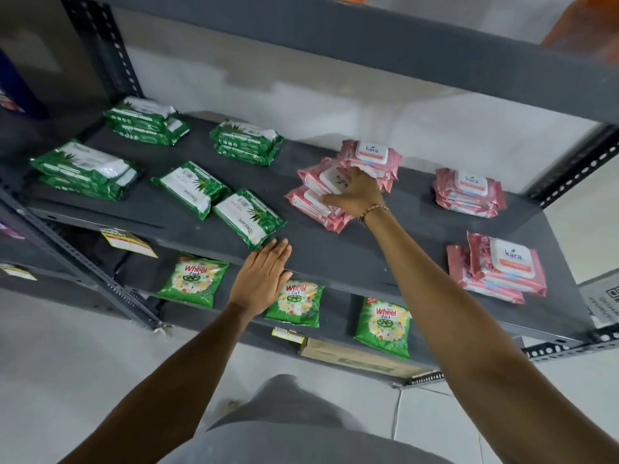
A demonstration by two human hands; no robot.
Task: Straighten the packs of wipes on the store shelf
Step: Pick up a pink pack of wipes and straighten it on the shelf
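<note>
A grey metal shelf [335, 256] holds green packs of wipes on the left and pink Kara packs on the right. My right hand [356, 192] reaches into a messy heap of pink packs [315, 195] in the middle, fingers spread over them and touching the upper pink stack [371, 157]. Whether it grips a pack I cannot tell. My left hand [263, 279] lies flat and open on the shelf's front edge, just below a skewed green pack [249, 217]. A second skewed green pack [191, 189] lies beside it.
Neater green stacks sit at the far left [83, 169] and back [147, 120], [246, 142]. Pink stacks lie at the right back [469, 192] and right front [499, 266]. Green Wheel detergent bags [194, 279] line the shelf below. An upper shelf board [368, 51] overhangs.
</note>
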